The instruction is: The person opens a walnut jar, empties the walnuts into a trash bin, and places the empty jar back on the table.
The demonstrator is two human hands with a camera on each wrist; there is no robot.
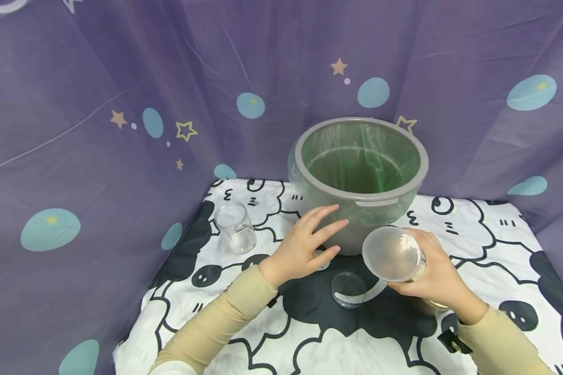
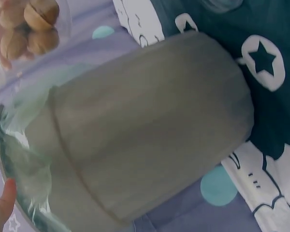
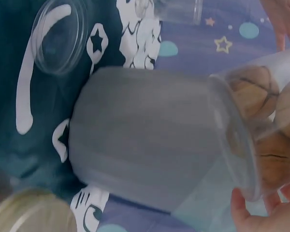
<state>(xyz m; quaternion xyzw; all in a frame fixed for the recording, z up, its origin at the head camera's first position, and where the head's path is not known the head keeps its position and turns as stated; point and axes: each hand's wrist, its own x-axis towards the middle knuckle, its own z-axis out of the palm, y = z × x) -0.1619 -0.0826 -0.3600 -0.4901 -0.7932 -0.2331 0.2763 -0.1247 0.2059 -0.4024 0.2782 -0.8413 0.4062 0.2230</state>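
Note:
My right hand (image 1: 429,265) grips a clear plastic jar (image 1: 391,253), whose pale round end faces up in the head view. Several round brown nuts (image 3: 275,159) with dark cracks show through its wall; the left wrist view also catches these nuts (image 2: 29,29). In front of the bin (image 1: 356,224), my left hand (image 1: 302,245) is raised with fingers spread, holding nothing. Only its fingertips (image 2: 2,205) enter the left wrist view. The grey bin has a thin green liner bag (image 1: 338,166) over its rim. A clear round lid (image 1: 349,290) lies on the cloth between my hands.
At the left stands a clear jar (image 1: 234,229). Something with a round gold-rimmed top (image 3: 31,212) sits under my right wrist, partly hidden in the head view. A patterned cloth (image 1: 356,354) covers the table, and a purple curtain (image 1: 262,52) hangs behind.

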